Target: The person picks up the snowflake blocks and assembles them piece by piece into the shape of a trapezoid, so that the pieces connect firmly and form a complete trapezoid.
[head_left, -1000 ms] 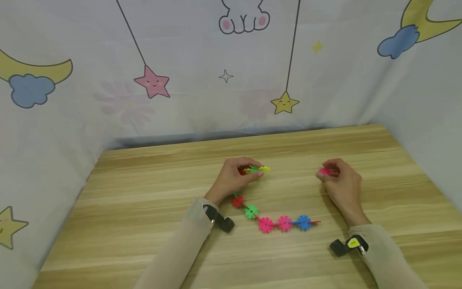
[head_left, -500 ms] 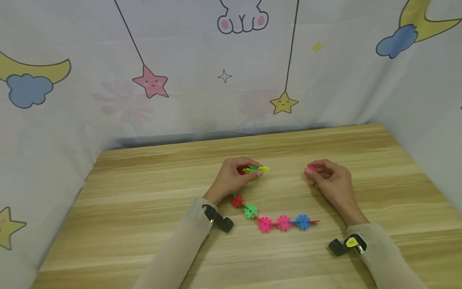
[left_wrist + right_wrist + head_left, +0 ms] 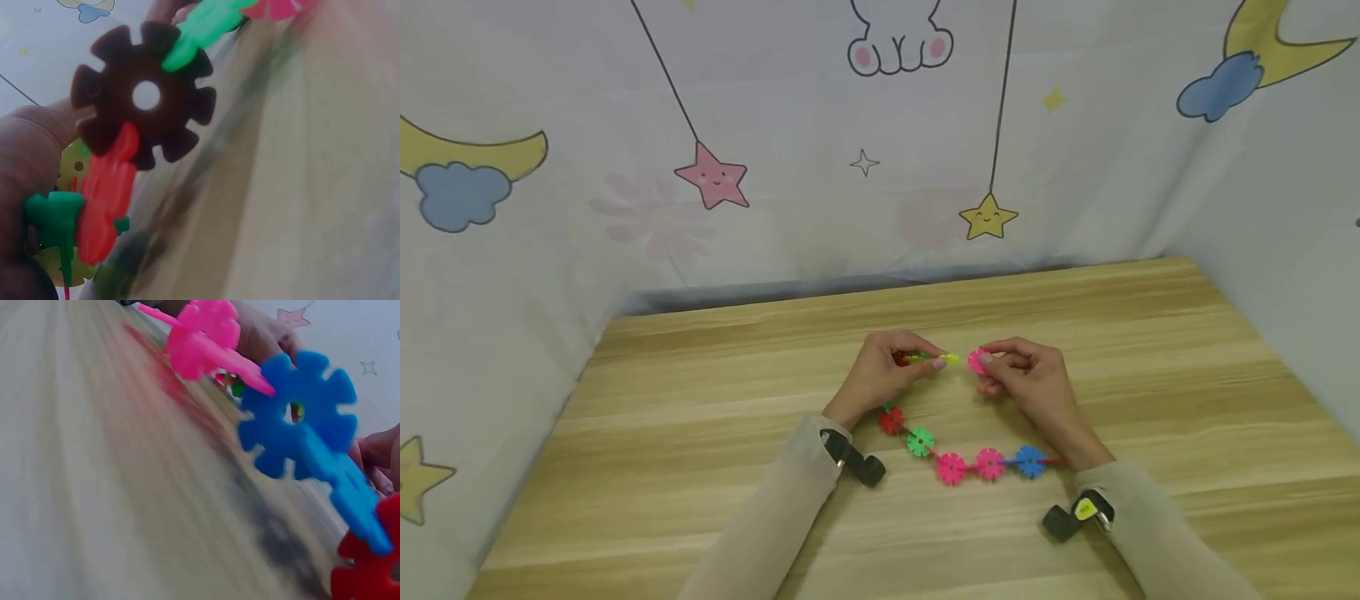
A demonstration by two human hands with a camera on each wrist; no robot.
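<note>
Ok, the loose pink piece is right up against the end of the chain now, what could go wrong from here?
Judging from the head view:
1. The right hand pinches the pink piece only at its fingertips; if its slot misses the yellow end piece, it may slip out.
2. The left hand lifts just one end of the chain; pushing hard could drag the rest across the table or pop a joint apart.

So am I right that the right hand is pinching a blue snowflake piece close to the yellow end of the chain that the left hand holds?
Not quite: the snowflake piece the right hand pinches is pink, not blue, as the head view shows. It is indeed close to the yellow end of the chain held by the left hand.
</note>
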